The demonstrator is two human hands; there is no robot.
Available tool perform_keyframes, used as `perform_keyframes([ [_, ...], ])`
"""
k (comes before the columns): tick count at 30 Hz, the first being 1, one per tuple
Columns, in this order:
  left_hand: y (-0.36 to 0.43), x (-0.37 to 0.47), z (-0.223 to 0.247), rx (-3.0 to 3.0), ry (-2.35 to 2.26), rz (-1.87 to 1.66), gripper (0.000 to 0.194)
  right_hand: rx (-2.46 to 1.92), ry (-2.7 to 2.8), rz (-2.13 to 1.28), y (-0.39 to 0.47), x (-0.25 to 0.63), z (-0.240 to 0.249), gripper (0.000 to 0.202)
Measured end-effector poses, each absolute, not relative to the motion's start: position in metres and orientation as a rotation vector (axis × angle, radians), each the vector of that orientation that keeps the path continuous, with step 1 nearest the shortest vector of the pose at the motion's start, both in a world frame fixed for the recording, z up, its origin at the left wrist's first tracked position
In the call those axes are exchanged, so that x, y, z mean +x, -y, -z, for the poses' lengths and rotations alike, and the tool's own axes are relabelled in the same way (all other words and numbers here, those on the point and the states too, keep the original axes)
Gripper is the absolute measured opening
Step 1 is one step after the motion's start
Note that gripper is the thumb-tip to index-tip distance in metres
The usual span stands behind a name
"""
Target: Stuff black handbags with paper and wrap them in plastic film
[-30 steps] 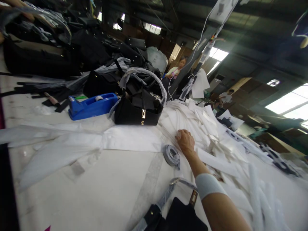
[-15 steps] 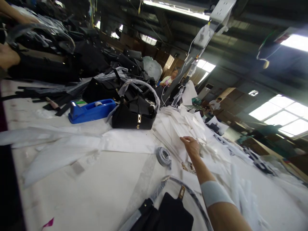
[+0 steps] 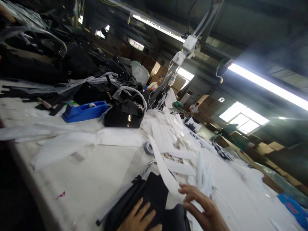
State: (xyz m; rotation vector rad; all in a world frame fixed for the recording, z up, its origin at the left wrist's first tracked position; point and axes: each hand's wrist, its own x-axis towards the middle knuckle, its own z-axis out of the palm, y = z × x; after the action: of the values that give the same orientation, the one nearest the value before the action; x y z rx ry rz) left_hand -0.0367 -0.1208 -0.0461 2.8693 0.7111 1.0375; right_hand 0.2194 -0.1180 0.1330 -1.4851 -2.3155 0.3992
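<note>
Item: one white strip (image 3: pixel 161 165), long, narrow and slightly curved. Long axis slanting across the view, far end by the grey coil (image 3: pixel 148 147), near end beside the fingertips of the right hand (image 3: pixel 204 205). Its lower part passes over the black bag (image 3: pixel 154 186) at the bottom of the view.

Right hand: nearer of the two to the strip, on the right-hand side of its near end. Fingers bent and partly spread; whether the tips pinch the strip or merely meet its edge, the blur does not let one tell. The strip leads away from this hand, forward and to the left.

Left hand: (image 3: pixel 138 218) laid palm down on the black bag, fingers spread, closed on nothing visible. It lies on the left of the strip's near end, so that end falls between the two hands, closer to the right.

Surroundings: a heap of white strips (image 3: pixel 168 126) beyond the coil; a second black bag (image 3: pixel 124 117), upright, with a wrapped handle and a gold-coloured clasp (the brightest fitting on the table (image 3: pixel 96 173)); a blue tape dispenser (image 3: pixel 85 111) to the left of that bag.
</note>
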Motion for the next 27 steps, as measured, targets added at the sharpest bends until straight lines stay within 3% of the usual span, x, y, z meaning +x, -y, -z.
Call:
perform_keyframes([
  [5,0.142,-0.045,0.023,2.710,-0.779,-0.899,0.065,-1.921,2.159,-0.712,0.189,0.289,-0.135,0.019],
  [10,0.151,-0.044,0.009,2.627,-0.833,-0.809,0.047,-1.919,2.077,-0.425,0.187,0.263,-0.124,0.050],
  [15,0.151,-0.042,0.001,2.670,-0.832,-0.718,0.045,-1.742,2.304,-0.107,0.150,0.190,-0.082,0.070],
  [17,0.151,-0.042,-0.001,2.677,-0.829,-0.687,0.044,-1.805,2.349,0.001,0.134,0.181,-0.063,0.065],
  [21,0.151,-0.041,0.000,2.653,-0.827,-0.667,0.046,-1.961,2.352,0.065,0.120,0.189,-0.045,0.037],
  [27,0.148,-0.035,0.010,2.548,-0.842,-0.690,0.053,-1.886,2.285,0.113,0.159,0.162,-0.090,0.037],
])
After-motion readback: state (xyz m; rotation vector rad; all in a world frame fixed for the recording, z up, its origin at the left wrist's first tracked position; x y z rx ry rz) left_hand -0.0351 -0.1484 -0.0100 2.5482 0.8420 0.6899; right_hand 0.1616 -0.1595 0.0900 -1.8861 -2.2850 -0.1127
